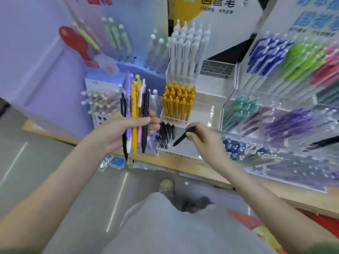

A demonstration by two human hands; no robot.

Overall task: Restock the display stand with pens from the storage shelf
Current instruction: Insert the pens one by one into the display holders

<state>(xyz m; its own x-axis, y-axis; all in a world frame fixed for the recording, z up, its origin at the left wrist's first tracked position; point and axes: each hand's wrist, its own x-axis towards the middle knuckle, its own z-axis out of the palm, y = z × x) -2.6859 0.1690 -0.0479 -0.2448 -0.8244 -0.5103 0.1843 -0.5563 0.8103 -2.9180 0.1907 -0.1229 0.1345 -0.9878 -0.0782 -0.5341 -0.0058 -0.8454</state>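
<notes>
Head view: the left hand (126, 129) grips a bundle of mixed pens (134, 107) upright, fingers curled round it. At its 3 o'clock the right hand (203, 140) pinches one black pen (180, 139), tip toward 8 o'clock, near the dark pens (166, 133) in the display stand (183, 151). Risk, I think: the slanted tip may knock these, or the bundle may slip

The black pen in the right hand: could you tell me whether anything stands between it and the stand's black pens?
Nothing visible does. The black pen, pinched by the right hand, has its tip close beside the black pens.
</notes>
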